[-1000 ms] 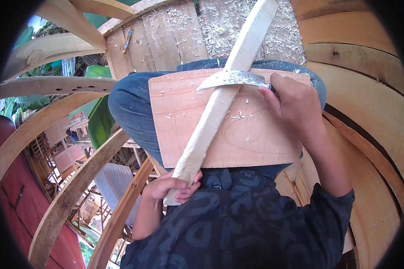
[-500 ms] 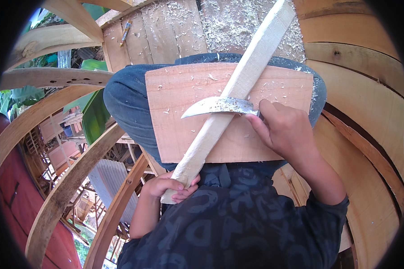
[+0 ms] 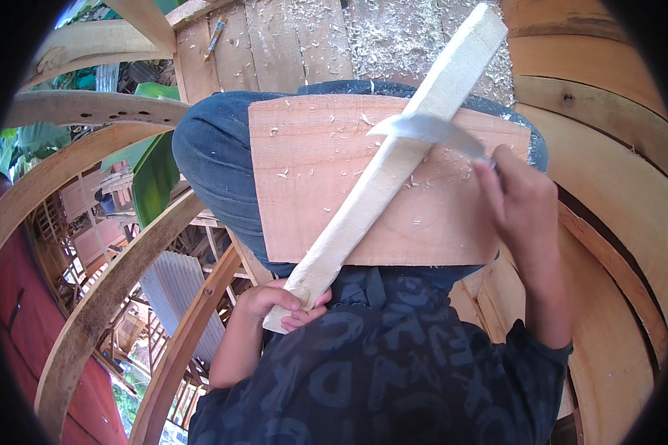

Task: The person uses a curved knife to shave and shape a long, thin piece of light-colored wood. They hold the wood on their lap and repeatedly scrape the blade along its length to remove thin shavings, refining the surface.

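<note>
The left hand [image 3: 280, 302] is closed around the lower end of a long pale wooden stick [image 3: 382, 174], which lies slanted across a flat light-brown wooden board [image 3: 315, 193] on the person's knees. The right hand [image 3: 523, 200] grips a curved metal blade [image 3: 427, 130], its edge touching the stick.

Daylight falls over an open wooden frame, high above the ground. Ahead, a plank floor [image 3: 289, 44] is strewn with pale shavings [image 3: 393, 37]. Curved timber ribs [image 3: 104, 297] sweep along the left side, with green leaves [image 3: 152, 178] and a corrugated metal roof [image 3: 174, 285] showing far below between them. On the right, broad bent boards [image 3: 616, 185] form a wall.
</note>
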{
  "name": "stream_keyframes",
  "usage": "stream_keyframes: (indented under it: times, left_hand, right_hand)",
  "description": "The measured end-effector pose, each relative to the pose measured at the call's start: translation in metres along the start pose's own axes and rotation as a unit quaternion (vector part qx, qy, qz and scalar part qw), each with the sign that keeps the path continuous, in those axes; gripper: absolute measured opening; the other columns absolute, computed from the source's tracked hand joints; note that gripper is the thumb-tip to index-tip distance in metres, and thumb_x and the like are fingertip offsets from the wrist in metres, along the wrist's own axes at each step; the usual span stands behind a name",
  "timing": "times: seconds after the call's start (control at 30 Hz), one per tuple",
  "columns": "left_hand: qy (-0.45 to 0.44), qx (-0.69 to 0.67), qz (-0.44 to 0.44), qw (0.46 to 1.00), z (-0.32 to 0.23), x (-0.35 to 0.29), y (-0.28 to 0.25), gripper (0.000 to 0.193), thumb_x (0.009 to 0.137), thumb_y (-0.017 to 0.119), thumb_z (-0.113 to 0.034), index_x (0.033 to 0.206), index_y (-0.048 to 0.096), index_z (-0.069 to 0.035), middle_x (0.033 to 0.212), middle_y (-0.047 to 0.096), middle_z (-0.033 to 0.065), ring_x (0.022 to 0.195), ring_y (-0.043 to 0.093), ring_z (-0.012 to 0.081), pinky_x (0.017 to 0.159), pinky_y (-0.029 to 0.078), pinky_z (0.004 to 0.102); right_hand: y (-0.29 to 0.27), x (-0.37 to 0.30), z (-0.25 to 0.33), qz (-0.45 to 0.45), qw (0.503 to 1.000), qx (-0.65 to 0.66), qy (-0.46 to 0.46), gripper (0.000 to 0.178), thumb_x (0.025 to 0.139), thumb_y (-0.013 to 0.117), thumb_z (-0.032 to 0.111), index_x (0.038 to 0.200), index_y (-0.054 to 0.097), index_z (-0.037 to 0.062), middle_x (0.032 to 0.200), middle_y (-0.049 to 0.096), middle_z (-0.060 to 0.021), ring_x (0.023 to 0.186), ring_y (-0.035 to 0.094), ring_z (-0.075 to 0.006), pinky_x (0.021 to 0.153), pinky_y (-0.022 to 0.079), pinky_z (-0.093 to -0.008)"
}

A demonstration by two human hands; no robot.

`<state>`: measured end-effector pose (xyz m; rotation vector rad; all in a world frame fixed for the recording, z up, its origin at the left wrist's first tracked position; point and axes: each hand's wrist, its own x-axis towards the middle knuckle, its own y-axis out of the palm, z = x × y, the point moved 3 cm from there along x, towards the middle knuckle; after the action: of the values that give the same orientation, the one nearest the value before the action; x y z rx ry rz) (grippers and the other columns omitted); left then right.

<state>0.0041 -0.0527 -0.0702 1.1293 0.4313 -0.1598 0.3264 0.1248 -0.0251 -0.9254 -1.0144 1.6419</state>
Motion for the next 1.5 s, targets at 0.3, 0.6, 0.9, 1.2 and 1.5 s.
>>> stream_keyframes:
  times: [0.3,0.6,0.9,1.2,1.5]
  left_hand:
    - [-0.010,-0.038,0.015,0.999,0.000,0.002,0.002,0.042,0.077,0.065,-0.016,0.108,0.042,0.000,0.073,0.042,0.0022,0.052,0.040,0.0065,0.044,0.032,0.0221]
    - [-0.005,-0.032,0.028,0.999,0.004,-0.003,-0.007,0.042,0.077,0.065,-0.016,0.108,0.042,0.000,0.072,0.041,0.0008,0.053,0.040,0.0058,0.044,0.032,0.0218]
    - [-0.016,-0.035,0.017,0.999,-0.004,0.004,0.000,0.042,0.076,0.066,-0.016,0.108,0.042,-0.001,0.073,0.042,0.0010,0.054,0.040,0.0062,0.045,0.032,0.0218]
    - [-0.015,-0.026,0.025,0.999,-0.005,0.008,0.003,0.041,0.077,0.065,-0.018,0.107,0.042,-0.002,0.073,0.042,0.0020,0.053,0.040,0.0070,0.045,0.032,0.0229]
    - [0.015,-0.004,0.035,0.999,0.012,-0.008,-0.013,0.044,0.076,0.064,-0.017,0.111,0.043,0.001,0.073,0.042,0.0033,0.053,0.039,0.0076,0.044,0.031,0.0230]
  right_hand:
    - [0.016,0.020,-0.009,-0.004,0.999,-0.052,-0.008,0.038,0.095,0.060,0.043,0.079,0.058,0.0080,0.063,0.062,-0.0128,0.058,0.063,-0.0313,0.050,0.048,-0.0416]
    - [-0.021,0.036,-0.076,-0.029,0.974,-0.053,0.218,0.044,0.098,0.056,0.042,0.078,0.060,0.0035,0.065,0.061,-0.0175,0.059,0.062,-0.0339,0.054,0.047,-0.0439]
    - [0.020,-0.007,0.023,0.057,0.996,-0.034,-0.052,0.036,0.091,0.064,0.043,0.077,0.055,0.0108,0.060,0.058,-0.0081,0.053,0.062,-0.0278,0.047,0.047,-0.0398]
    - [0.020,0.007,0.003,0.003,0.995,-0.074,-0.066,0.039,0.092,0.063,0.044,0.077,0.056,0.0093,0.062,0.060,-0.0094,0.055,0.062,-0.0285,0.048,0.047,-0.0398]
    - [-0.043,0.028,-0.080,-0.070,0.978,-0.053,0.191,0.042,0.101,0.053,0.039,0.078,0.056,0.0037,0.059,0.058,-0.0138,0.055,0.061,-0.0317,0.051,0.046,-0.0421]
